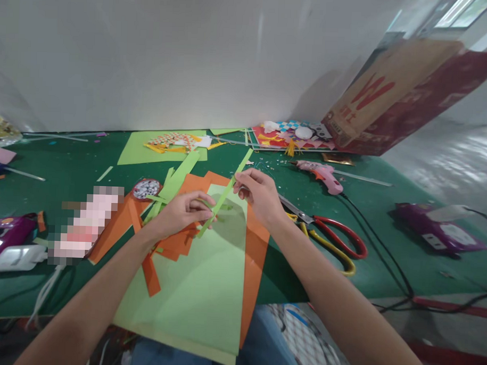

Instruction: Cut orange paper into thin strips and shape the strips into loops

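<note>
A narrow light-green paper strip (226,192) slants up to the right between my two hands. My left hand (185,212) pinches it near its lower end, and my right hand (257,192) grips it higher up. Below them lie sheets of light-green paper (199,293), with orange paper (256,263) showing at the side. Orange strips (149,272) and wider green strips (180,177) are heaped by my left hand. Scissors with red and yellow handles (339,235) lie beside my right forearm, their blades partly hidden.
A pink glue gun (321,174) with a black cord rests at the right, near a purple packet (439,227). A paper bag (390,97) leans at the back right. Colourful craft pieces (293,135) lie by the wall. A round tin (146,188) stands at the left.
</note>
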